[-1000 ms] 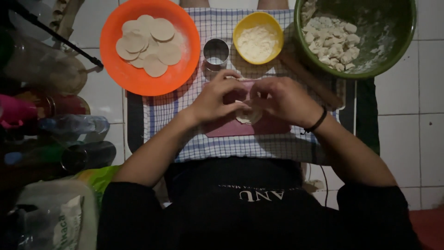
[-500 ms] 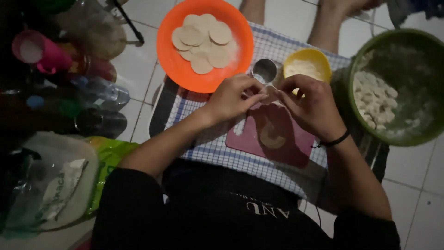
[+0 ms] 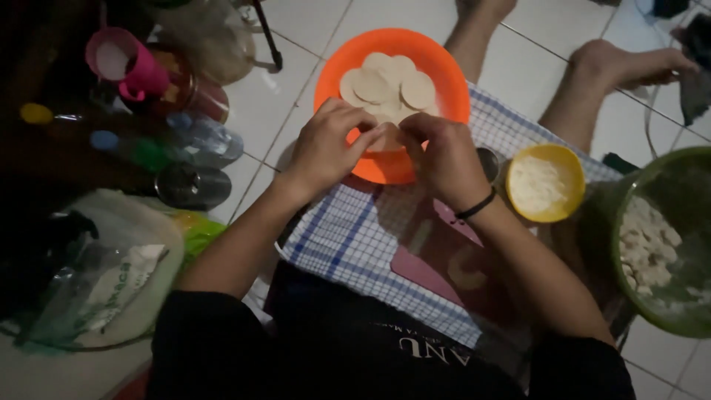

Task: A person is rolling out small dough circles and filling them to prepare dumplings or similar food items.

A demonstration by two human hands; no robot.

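Both the left hand (image 3: 326, 148) and the right hand (image 3: 442, 157) pinch a pale dough round (image 3: 386, 139) between their fingertips over the near rim of the orange plate (image 3: 444, 74), it seems. Several finished rounds (image 3: 385, 85) already lie there; many dough lumps (image 3: 648, 244) wait in the green bowl (image 3: 629, 194) at the checked cloth's (image 3: 348, 237) right edge.

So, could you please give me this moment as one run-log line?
left hand + right hand: pinching dough piece | over orange plate rim | dough rounds stacked | checked cloth beneath
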